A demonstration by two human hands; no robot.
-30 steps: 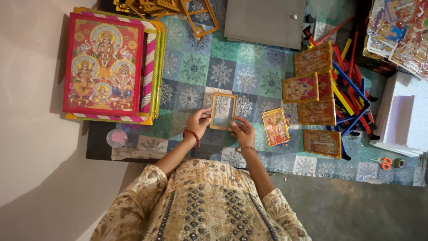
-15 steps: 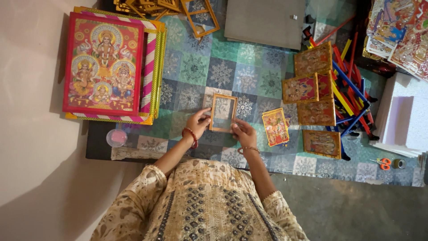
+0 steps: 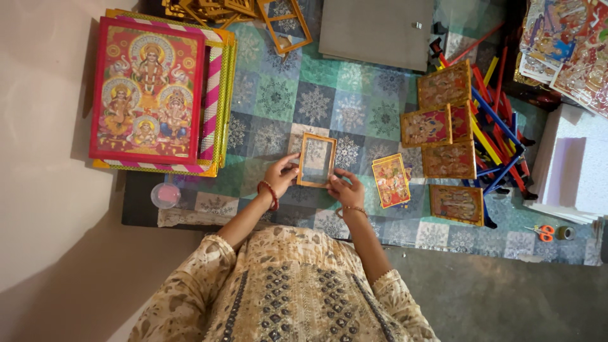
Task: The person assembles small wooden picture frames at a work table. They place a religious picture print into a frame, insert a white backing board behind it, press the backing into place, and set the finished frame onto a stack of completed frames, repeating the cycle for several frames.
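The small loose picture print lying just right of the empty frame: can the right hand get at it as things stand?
Probably yes. The small colourful picture print lies flat on the patterned mat right beside the right hand, nothing between them. That hand holds the small golden-orange frame, though, so it must let go first.

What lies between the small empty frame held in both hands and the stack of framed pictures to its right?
In the head view, one loose colourful print lies flat on the patterned mat, between the small frame and the framed pictures.
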